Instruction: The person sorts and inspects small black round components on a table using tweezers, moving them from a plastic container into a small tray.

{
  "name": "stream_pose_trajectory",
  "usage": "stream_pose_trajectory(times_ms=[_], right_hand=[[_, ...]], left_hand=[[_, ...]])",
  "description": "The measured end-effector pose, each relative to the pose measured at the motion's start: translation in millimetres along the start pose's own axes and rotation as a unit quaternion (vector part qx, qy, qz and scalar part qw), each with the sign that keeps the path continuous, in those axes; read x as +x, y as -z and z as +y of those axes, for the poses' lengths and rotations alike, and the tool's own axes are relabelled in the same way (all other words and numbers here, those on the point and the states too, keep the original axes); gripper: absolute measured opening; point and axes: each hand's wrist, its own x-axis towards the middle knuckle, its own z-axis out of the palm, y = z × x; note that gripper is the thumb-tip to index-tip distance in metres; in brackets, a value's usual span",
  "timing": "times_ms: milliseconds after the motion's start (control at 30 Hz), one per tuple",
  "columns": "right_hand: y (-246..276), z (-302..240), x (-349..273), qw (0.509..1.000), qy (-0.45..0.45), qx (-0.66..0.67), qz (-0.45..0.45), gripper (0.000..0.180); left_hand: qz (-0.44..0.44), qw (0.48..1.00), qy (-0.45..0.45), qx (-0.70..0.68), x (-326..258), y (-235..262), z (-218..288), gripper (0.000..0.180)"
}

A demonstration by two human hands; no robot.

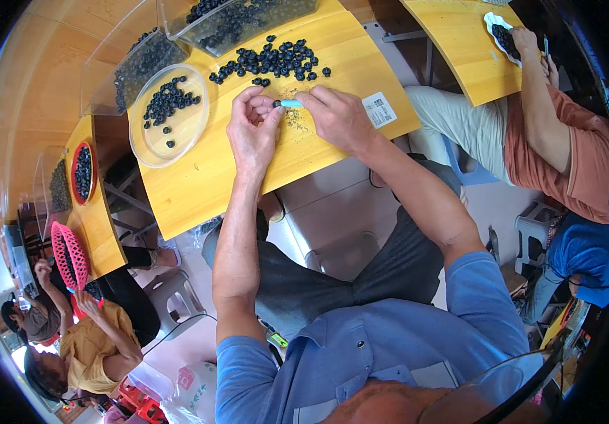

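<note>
At far left, a red bowl (75,180) of dark pieces stands on another table. On the person's own wooden table (177,205), a round clear tray (185,134) holds more dark, round pieces, well apart from the left hand (251,134). That hand's thumb and fingertips are pinched together on a single dark piece (276,104), above the table's near half; its other fingers curl inward. Beyond both hands lies a loose spread of pieces (276,60). Just right of the held piece, a slim light-blue tool (291,103) meets it, or nearly so; its tip is too small to tell. The right hand (336,119) has its fingers closed around this tool, with crumbs (294,121) scattered below. The step in hand seems to be working one piece with the tool; the next move probably calls for a steady left pinch and small, controlled right-hand pressure.
</note>
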Motion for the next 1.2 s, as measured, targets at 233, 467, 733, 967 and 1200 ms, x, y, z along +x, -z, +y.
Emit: stream_pose_trajectory(times_ms=[233, 467, 733, 967, 1200], right_hand=[[-2.9, 1.8, 0.3, 0.999, -0.032, -0.024, -0.012, 0.023], [-9.7, 5.1, -0.3, 0.999, -0.045, -0.018, -0.016, 0.024], [-8.2, 3.2, -0.1, 0.998, -0.037, -0.031, -0.038, 0.024], [-3.9, 1.7, -1.8, 0.999, -0.014, -0.028, -0.023, 0.021], [-12.9, 8.0, -4.8, 0.998, -0.024, -0.046, -0.021, 0.022]], left_hand=[[0.032, 0.997, -0.035, -0.066, -5.2, -0.3, 2.6, 0.046], [0.115, 0.978, -0.146, 0.097, -0.3, 41.2, 4.5, 0.021], [0.28, 0.805, -0.293, 0.434, 18.8, 85.9, 27.4, 0.041], [-0.169, 0.901, -0.396, 0.062, -67.1, -9.8, 109.1, 0.027], [-0.148, 0.805, -0.529, -0.223, -136.9, -48.9, 257.3, 0.02]])
